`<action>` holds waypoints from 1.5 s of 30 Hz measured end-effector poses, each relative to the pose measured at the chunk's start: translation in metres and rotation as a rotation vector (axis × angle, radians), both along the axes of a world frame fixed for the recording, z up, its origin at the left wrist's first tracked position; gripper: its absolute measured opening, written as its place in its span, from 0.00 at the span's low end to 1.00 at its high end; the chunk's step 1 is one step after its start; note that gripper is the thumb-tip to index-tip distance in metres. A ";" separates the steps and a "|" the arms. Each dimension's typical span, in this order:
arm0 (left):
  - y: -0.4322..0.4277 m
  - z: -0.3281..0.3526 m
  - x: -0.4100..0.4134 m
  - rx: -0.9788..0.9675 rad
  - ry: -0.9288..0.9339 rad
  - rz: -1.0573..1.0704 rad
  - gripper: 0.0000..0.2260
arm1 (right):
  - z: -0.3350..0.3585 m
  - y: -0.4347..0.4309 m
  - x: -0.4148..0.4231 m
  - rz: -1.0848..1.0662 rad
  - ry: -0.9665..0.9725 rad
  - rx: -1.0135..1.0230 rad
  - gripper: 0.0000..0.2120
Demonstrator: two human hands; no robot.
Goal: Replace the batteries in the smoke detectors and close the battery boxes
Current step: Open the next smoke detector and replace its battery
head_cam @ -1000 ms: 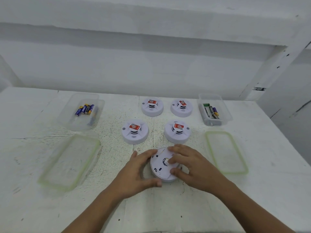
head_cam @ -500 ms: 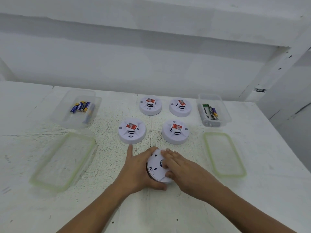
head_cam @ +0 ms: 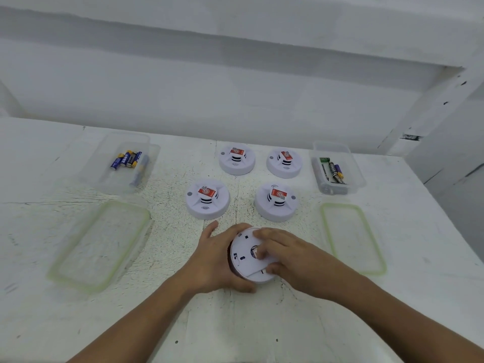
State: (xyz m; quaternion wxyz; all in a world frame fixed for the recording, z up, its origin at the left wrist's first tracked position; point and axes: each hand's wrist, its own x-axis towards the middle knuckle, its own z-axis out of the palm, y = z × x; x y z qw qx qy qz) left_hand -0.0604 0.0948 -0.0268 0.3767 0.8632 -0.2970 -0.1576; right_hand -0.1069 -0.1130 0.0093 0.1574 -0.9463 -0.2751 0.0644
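A white round smoke detector (head_cam: 246,260) lies back side up on the table in front of me. My left hand (head_cam: 217,260) grips its left rim, thumb curled under the near edge. My right hand (head_cam: 285,255) lies over its right half, fingers on the back plate and thumb at the near rim. Several other detectors stand face up beyond it: two in the nearer row (head_cam: 207,199) (head_cam: 277,201) and two in the farther row (head_cam: 237,158) (head_cam: 284,163), each with a red label. Blue batteries (head_cam: 127,159) lie in the left clear box (head_cam: 104,163); green and dark batteries (head_cam: 331,170) lie in the right clear box (head_cam: 351,166).
Two clear lids with green rims lie flat on the table, one at the left (head_cam: 99,244) and one at the right (head_cam: 352,237). A white wall rises behind the table, whose right edge (head_cam: 445,210) drops off past the right lid.
The detector has turned a little between my hands. My left hand has closed further round its rim, and my right fingers have shifted over the back plate. The camera has tilted slightly.
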 end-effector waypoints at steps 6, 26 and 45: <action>-0.005 -0.005 -0.001 0.087 -0.061 0.019 0.53 | -0.007 0.002 -0.001 0.037 -0.100 -0.087 0.11; -0.002 -0.003 0.012 0.017 0.055 -0.031 0.48 | 0.016 -0.002 0.007 0.214 -0.096 -0.242 0.24; 0.000 0.000 0.016 0.020 0.085 -0.060 0.46 | 0.026 -0.004 0.029 0.170 0.137 -0.024 0.11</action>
